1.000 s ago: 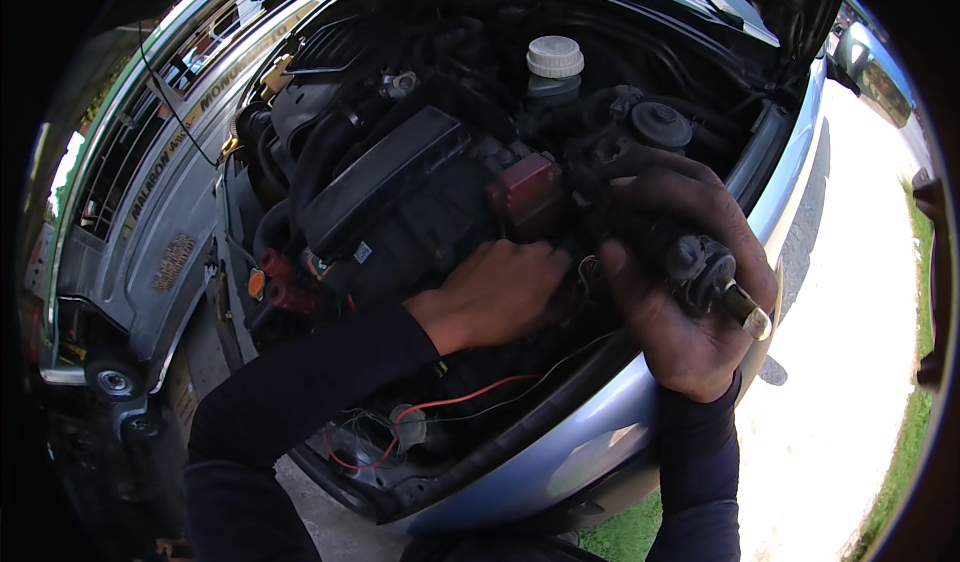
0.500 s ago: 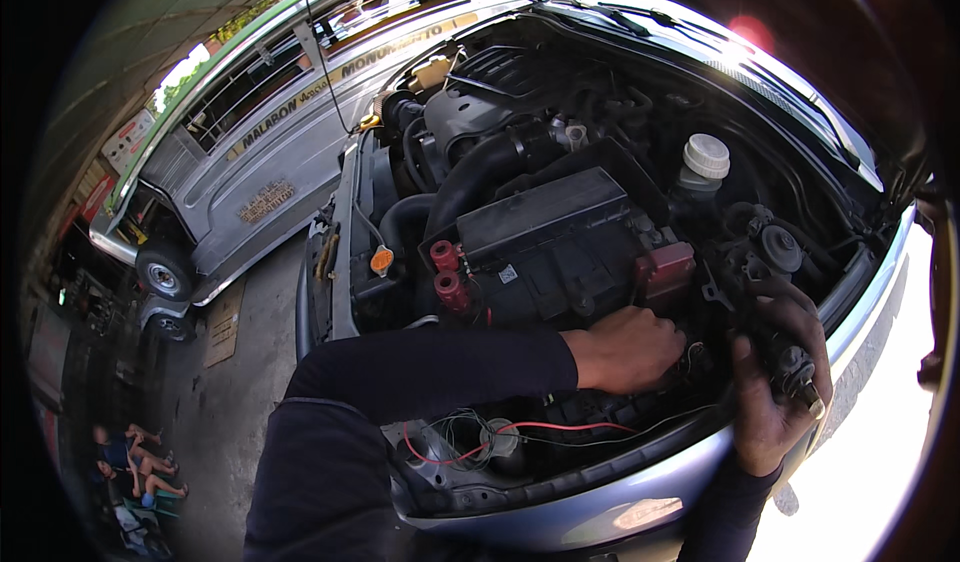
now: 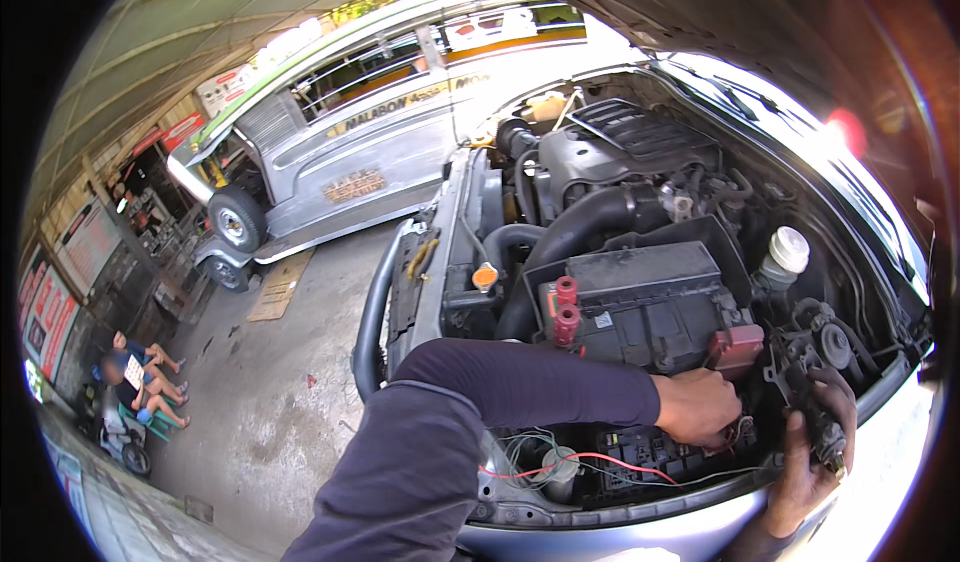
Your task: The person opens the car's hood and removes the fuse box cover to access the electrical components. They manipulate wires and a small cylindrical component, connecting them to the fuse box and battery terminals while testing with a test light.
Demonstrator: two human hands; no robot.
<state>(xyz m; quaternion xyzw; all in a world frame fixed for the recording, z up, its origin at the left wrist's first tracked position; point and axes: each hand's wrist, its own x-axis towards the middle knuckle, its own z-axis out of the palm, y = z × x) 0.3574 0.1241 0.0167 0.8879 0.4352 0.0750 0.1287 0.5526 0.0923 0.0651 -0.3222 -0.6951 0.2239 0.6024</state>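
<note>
My left hand [image 3: 697, 407] reaches down beside the car battery [image 3: 640, 332], its fingers curled among thin wires [image 3: 742, 434] at the end of the opened fuse box [image 3: 635, 452]. Its fingertips are hidden, so what they grip cannot be made out. On the right, my right hand [image 3: 800, 472] is wrapped around a black cylindrical part [image 3: 828, 436] with a metal-looking tip. Just above the left hand, a red terminal cover [image 3: 736, 350] sits at the battery's corner. A red wire [image 3: 600, 456] and thin green wires [image 3: 525, 457] loop over the fuse box's near side.
A white-capped reservoir [image 3: 789, 250] stands behind the battery, with the engine cover [image 3: 625, 147] beyond. Overhead hangs the raised hood [image 3: 690, 7]. A silver jeepney [image 3: 370, 167] is parked at left; people [image 3: 145, 377] sit at the far left.
My view has swung left, so the engine bay and both hands appear farther right. Both hands keep nearly the same places in the bay.
</note>
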